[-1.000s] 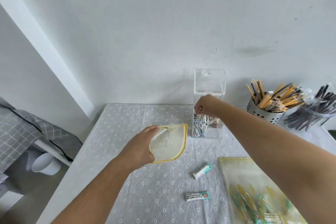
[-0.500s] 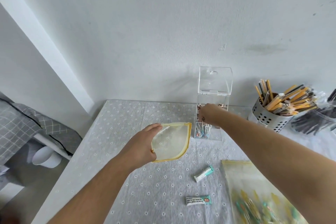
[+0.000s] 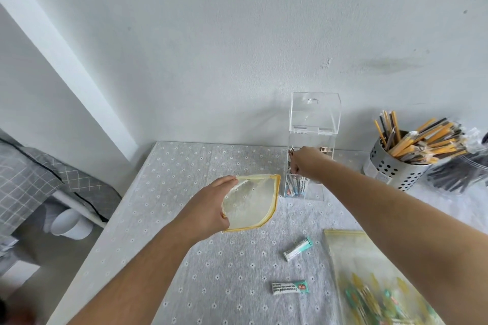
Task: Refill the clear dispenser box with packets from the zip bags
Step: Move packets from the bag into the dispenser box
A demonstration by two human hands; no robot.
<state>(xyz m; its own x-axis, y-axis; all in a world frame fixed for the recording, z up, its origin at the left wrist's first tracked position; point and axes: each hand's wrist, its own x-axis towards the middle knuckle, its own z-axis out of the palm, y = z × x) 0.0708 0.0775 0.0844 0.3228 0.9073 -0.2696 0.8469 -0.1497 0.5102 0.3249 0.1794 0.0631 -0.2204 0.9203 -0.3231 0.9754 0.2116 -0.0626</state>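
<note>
Head view: the left hand [image 3: 208,208] grips an empty yellow-edged zip bag [image 3: 250,203] by its edge, held above the desk [image 3: 169,171]. The right hand [image 3: 306,163] reaches into the clear box [image 3: 314,119], whose lid stands open near the wall; whether its fingers hold anything cannot be told. Packets [image 3: 297,186] stand in the box bottom. Two loose packets [image 3: 297,245] [image 3: 289,287] lie on the desk beside a fuller bag [image 3: 369,272]. A metal cup [image 3: 390,163] of sticks stands right of the box.

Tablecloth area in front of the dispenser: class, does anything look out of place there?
Yes. Two packets lie loose on the tablecloth, outside the clear dispenser box and both zip bags, pointing different ways, as if dropped.
</note>
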